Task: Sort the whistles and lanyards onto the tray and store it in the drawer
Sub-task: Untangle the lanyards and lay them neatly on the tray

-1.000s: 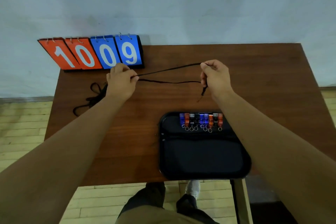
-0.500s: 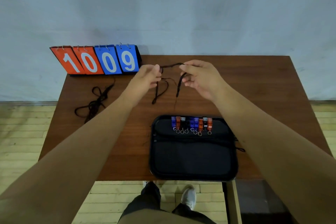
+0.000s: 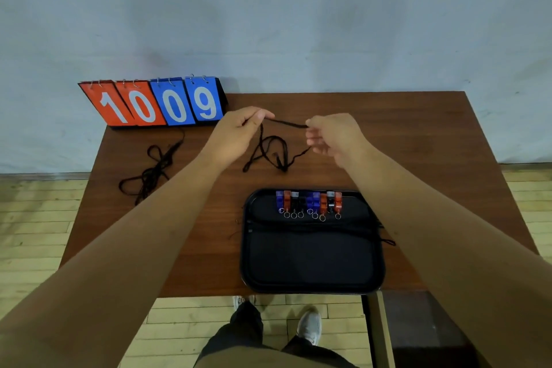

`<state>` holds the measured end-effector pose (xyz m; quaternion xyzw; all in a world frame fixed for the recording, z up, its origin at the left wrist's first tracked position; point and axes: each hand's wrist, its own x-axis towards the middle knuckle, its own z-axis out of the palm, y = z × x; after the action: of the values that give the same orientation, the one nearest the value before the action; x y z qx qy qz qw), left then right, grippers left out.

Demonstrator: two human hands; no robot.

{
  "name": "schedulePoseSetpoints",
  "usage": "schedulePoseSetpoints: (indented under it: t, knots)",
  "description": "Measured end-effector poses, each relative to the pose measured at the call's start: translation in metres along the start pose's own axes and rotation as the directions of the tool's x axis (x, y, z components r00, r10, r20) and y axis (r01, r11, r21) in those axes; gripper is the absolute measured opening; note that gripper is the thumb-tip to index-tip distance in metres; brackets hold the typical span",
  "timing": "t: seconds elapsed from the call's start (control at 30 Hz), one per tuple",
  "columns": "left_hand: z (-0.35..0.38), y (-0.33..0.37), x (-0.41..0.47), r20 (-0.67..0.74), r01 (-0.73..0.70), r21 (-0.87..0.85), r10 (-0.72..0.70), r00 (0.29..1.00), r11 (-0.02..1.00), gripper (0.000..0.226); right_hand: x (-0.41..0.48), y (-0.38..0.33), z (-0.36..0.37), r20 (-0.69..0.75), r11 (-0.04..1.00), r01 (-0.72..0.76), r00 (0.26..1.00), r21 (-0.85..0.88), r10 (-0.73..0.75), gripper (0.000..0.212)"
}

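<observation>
A black lanyard [image 3: 270,149] hangs folded in loops between my hands above the brown table [image 3: 418,140]. My left hand [image 3: 239,134] pinches one end of it and my right hand [image 3: 334,136] pinches the other, a short stretch taut between them. A black tray [image 3: 313,284] lies at the table's front edge. Several blue, orange and black whistles [image 3: 309,203] with metal rings stand in a row along its far side. A tangle of more black lanyards [image 3: 152,172] lies on the table to the left.
A flip scoreboard [image 3: 155,103] reading 1009 stands at the back left against the wall. Wooden floor and my shoes [image 3: 309,327] show below the table's front edge. A dark cabinet part [image 3: 418,329] is under the table at the right.
My hands came together from a wide stretch and have now parted slightly. The lanyard went from a long taut line to folded loops hanging between them.
</observation>
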<state>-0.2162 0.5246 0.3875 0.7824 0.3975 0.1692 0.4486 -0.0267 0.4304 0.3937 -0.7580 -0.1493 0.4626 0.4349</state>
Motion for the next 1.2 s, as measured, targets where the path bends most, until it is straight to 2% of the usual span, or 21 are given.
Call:
schedulePoseSetpoints:
  t: [0.07,0.1,0.17,0.23,0.27,0.33,0.43,0.5,0.57,0.63,0.7,0.77,0.83,0.87,0.93,1.0,1.07,1.13,1.2]
  knots:
    - [-0.004,0.010,0.001,0.029,-0.012,-0.035,0.013,0.999,0.999,0.027,-0.005,0.004,0.002,0.029,0.995,-0.073,0.997,-0.071,0.075,0.022]
    - [-0.007,0.015,0.002,0.044,-0.021,-0.068,0.024,0.999,0.997,0.025,-0.006,0.006,0.004,0.028,0.992,-0.047,0.998,-0.114,0.050,0.031]
    - [-0.009,0.022,0.003,0.075,-0.041,-0.123,0.051,0.996,0.992,0.019,-0.009,0.008,0.008,0.037,0.986,0.126,0.992,-0.111,-0.123,0.052]
    - [-0.012,0.029,0.003,0.091,-0.063,-0.147,0.077,0.993,0.987,0.011,-0.014,0.005,0.012,0.164,0.950,0.311,0.936,0.028,-0.311,0.063]
    - [-0.013,0.031,0.004,0.081,-0.067,-0.172,0.082,0.993,0.983,0.009,-0.015,0.003,0.014,0.244,0.934,0.347,0.902,0.084,-0.357,0.062]
    - [-0.016,0.034,0.006,0.023,-0.064,-0.230,0.071,0.997,0.971,0.007,-0.016,0.001,0.018,0.361,0.924,0.374,0.854,0.076,-0.375,0.044]
    - [-0.024,0.036,0.011,-0.090,-0.055,-0.286,0.031,0.995,0.957,0.008,-0.017,0.001,0.019,0.418,0.932,0.363,0.847,-0.004,-0.329,0.021]
    - [-0.029,0.035,0.013,-0.164,-0.057,-0.280,0.010,0.986,0.958,0.012,-0.016,0.000,0.016,0.401,0.923,0.380,0.855,-0.055,-0.328,0.019]
    - [-0.033,0.030,0.014,-0.252,-0.035,-0.217,-0.021,0.967,0.975,0.011,-0.012,-0.001,0.010,0.352,0.870,0.434,0.872,-0.233,-0.340,0.019]
    - [-0.037,0.019,0.013,-0.351,0.010,-0.122,-0.053,0.935,0.992,0.009,-0.005,-0.002,-0.002,0.317,0.737,0.473,0.879,-0.482,-0.357,0.024]
    - [-0.038,0.008,0.009,-0.417,0.041,-0.100,-0.080,0.905,0.994,0.008,0.001,-0.008,-0.014,0.275,0.632,0.468,0.881,-0.617,-0.384,0.027]
    - [-0.035,-0.001,0.006,-0.414,0.078,-0.085,-0.106,0.904,0.993,0.008,0.003,-0.018,-0.022,0.131,0.650,0.502,0.836,-0.571,-0.532,0.022]
    - [-0.028,-0.006,0.004,-0.385,0.119,-0.042,-0.126,0.914,0.992,0.010,0.001,-0.027,-0.023,-0.004,0.660,0.595,0.742,-0.458,-0.671,0.017]
    - [-0.025,-0.009,0.003,-0.380,0.131,-0.036,-0.135,0.915,0.991,0.012,0.003,-0.028,-0.023,0.005,0.655,0.596,0.742,-0.464,-0.671,0.017]
    - [-0.021,-0.013,0.004,-0.389,0.154,-0.026,-0.151,0.909,0.988,0.017,0.013,-0.017,-0.027,0.088,0.645,0.491,0.830,-0.585,-0.551,0.017]
    - [-0.019,-0.020,0.005,-0.401,0.189,0.019,-0.165,0.901,0.982,0.023,0.023,-0.002,-0.038,0.083,0.653,0.374,0.899,-0.659,-0.431,0.015]
    - [-0.019,-0.025,0.006,-0.412,0.222,0.033,-0.190,0.891,0.974,0.025,0.024,0.006,-0.049,0.055,0.668,0.343,0.910,-0.661,-0.412,0.015]
    - [-0.017,-0.026,0.007,-0.424,0.251,-0.037,-0.243,0.872,0.967,0.024,0.022,0.010,-0.055,0.079,0.656,0.348,0.912,-0.669,-0.403,0.018]
    - [-0.014,-0.023,0.012,-0.412,0.310,-0.260,-0.395,0.821,0.915,0.020,0.019,0.013,-0.057,0.098,0.675,0.347,0.920,-0.651,-0.379,0.016]
